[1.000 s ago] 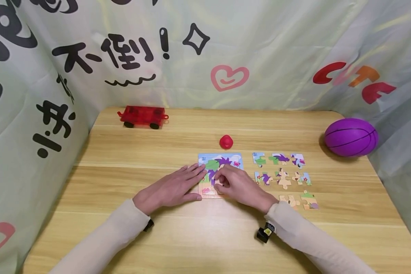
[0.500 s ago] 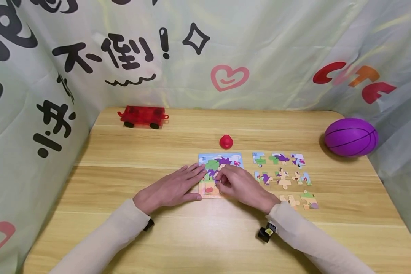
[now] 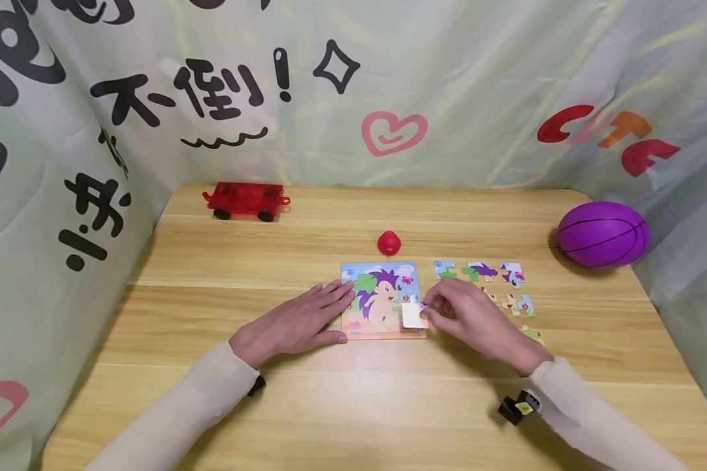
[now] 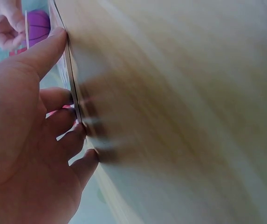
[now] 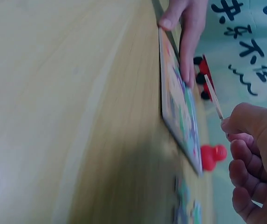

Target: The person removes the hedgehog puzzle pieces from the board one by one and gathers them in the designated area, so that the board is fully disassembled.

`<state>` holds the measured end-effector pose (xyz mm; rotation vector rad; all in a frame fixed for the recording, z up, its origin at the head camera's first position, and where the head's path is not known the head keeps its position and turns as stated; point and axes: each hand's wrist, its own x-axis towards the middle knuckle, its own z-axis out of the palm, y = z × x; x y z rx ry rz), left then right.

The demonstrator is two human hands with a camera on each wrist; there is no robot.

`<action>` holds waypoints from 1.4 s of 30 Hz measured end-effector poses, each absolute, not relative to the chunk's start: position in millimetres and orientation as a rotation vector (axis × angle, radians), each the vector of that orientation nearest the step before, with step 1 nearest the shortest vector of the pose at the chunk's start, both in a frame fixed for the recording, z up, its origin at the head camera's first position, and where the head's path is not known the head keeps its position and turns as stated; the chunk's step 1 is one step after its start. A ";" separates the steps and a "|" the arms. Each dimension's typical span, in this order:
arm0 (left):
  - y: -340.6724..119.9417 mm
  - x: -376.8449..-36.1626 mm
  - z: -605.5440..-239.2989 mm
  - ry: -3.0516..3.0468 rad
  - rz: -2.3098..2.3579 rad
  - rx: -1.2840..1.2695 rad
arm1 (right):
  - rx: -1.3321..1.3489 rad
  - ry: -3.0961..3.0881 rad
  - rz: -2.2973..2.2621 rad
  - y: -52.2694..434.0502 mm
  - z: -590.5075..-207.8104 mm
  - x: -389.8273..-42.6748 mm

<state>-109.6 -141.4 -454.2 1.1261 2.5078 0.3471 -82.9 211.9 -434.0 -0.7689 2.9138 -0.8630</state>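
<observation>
My left hand lies with straight fingers on the left edge of a jigsaw puzzle board, which bears a purple-haired cartoon figure. In the left wrist view its thumb and fingertips meet the board's edge. Between the thumb and index finger of my right hand is a puzzle piece, looking pale in the head view. It overlaps the board's lower right corner there. The right wrist view shows the piece edge-on and raised above the board. The right hand's other fingers are curled.
Several loose puzzle pieces lie in rows right of the board, some hidden by my right hand. A small red object stands behind the board. Farther off are a red toy wagon and a purple ball near the table's edges.
My right hand has moved right from over the board, lifting the puzzle piece it now pinches and uncovering the figure. The left hand has stayed in place.
</observation>
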 end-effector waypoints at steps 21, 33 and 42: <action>-141.6 -109.7 -453.3 2.506 0.359 1.122 | -0.838 2.997 -0.821 280.1 -459.0 -46.5; -141.7 -108.4 -452.3 2.514 0.364 1.135 | -0.774 2.966 -0.798 279.7 -462.1 -45.2; -140.8 -108.9 -452.7 2.506 0.357 1.119 | -0.771 2.940 -0.780 279.3 -460.7 -48.4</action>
